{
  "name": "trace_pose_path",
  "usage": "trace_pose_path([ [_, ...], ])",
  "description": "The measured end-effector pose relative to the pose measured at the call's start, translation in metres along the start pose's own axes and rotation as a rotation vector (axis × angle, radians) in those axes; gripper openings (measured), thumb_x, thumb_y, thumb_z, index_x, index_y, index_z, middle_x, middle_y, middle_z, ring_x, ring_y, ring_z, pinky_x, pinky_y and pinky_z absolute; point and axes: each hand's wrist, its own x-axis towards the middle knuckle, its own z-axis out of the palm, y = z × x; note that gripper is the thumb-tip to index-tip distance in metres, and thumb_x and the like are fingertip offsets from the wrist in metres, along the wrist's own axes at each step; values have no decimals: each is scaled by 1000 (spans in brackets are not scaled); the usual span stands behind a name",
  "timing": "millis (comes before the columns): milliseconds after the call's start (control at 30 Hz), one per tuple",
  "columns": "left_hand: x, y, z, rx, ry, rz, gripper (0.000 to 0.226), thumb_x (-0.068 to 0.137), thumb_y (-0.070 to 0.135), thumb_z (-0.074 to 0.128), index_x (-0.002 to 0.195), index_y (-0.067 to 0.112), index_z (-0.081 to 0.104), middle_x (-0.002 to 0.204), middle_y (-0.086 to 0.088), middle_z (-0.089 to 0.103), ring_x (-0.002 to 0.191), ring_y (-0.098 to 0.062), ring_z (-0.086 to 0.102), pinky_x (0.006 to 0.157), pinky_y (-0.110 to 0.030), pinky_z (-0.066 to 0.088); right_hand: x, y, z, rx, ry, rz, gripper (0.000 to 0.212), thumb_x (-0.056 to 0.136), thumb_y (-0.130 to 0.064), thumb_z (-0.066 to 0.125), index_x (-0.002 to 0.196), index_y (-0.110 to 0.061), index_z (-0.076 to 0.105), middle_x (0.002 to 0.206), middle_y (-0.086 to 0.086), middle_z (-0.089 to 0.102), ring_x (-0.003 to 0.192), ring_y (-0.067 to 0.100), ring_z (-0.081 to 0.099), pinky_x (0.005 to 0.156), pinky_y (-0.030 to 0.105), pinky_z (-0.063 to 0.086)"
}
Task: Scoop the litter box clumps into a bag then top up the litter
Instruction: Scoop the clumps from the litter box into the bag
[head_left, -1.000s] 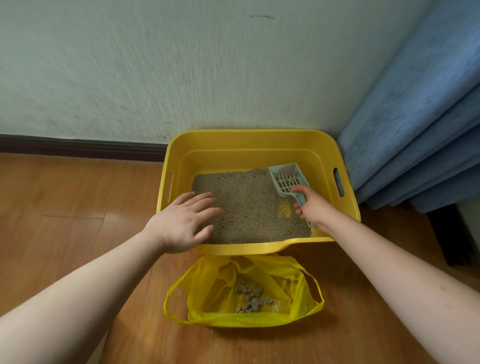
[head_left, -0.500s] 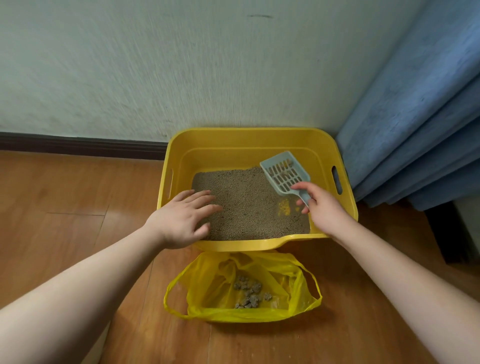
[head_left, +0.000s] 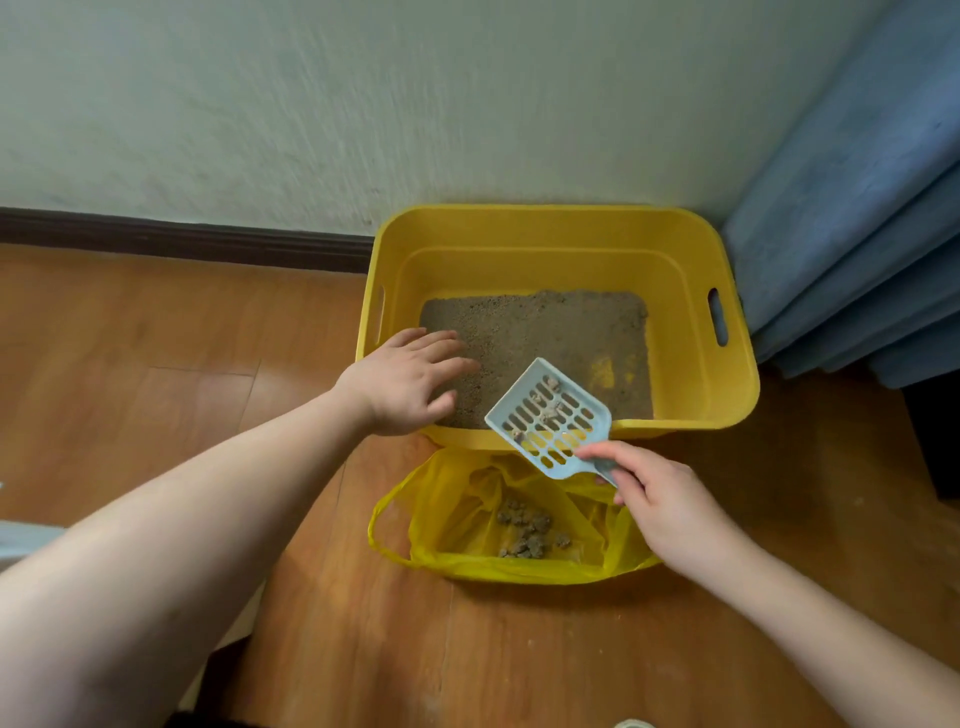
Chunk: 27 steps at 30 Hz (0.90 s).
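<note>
Scoop (head_left: 550, 418) handle in right-hand (head_left: 662, 506) grip

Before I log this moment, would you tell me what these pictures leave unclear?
Head view only:
- Scoop handle: covered by the right hand, so the grip itself is unseen.
- Bag far edge: hidden behind the scoop and the litter box front wall.
- Pale object at the bottom edge: cut off, unidentifiable.
- Litter under the left hand: covered.
</note>
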Motion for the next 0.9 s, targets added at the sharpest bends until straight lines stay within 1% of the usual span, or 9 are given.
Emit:
trace_pose_path([
  [100,1,0,-1,13,-7,1,66,87,50,18,144,26,40,152,-6,36,145,-20,22,116,-42,15,-6,15,19,-79,9,-8,43,95,-4,47,114,-39,63,106,-8,63,87,7,58,73,17,46],
  [200,1,0,1,30,-7,2,66,86,50,18,145,29,38,152,-5,37,145,-20,23,116,-42,15,-10,31,37,-235,44,-32,45,86,3,56,113,-32,68,101,-3,66,91,19,62,77,31,50],
  [300,1,1,3,35,0,-2,65,86,49,20,145,29,39,150,-6,41,144,-21,26,116,-43,18,-12,53,48,-518,80,-173,54,64,6,72,104,-30,71,82,-2,65,73,23,65,61,32,50],
  [367,2,0,3,34,1,-2,64,87,49,21,145,29,39,149,-6,41,143,-21,26,116,-43,19,-13,55,49,-713,108,-278,40,62,-3,67,94,-26,72,78,0,64,66,23,62,54,30,45],
  [433,2,-1,3,31,12,-4,63,88,49,21,145,30,39,150,-5,40,144,-20,25,116,-43,18,-16,55,48,-839,135,-370,20,70,-7,56,79,-20,68,78,4,65,65,25,59,54,32,41],
  [467,2,-1,4,27,18,-4,63,88,49,21,145,30,39,150,-4,41,144,-20,25,116,-43,18,-16,55,48,-876,148,-397,18,75,-6,51,74,-17,65,79,5,65,65,26,58,55,33,39],
  [700,2,-2,4,0,26,-3,61,88,47,23,144,28,41,150,-2,41,143,-19,26,115,-43,19,-17,51,49,-912,200,-454,19,81,-3,47,72,-15,59,79,5,64,67,27,56,59,37,38],
  [800,1,-1,3,-2,32,-7,63,87,48,23,143,27,42,150,-1,41,143,-18,26,115,-41,18,-21,31,42,-843,199,-453,20,82,-7,46,73,-16,61,79,2,65,67,26,58,57,36,43],
  [900,2,0,2,-15,44,-10,63,85,46,23,141,27,44,148,-1,43,142,-19,28,114,-41,19,-23,3,26,-750,208,-410,16,79,-13,44,70,-19,57,74,-3,61,64,24,54,55,33,40],
])
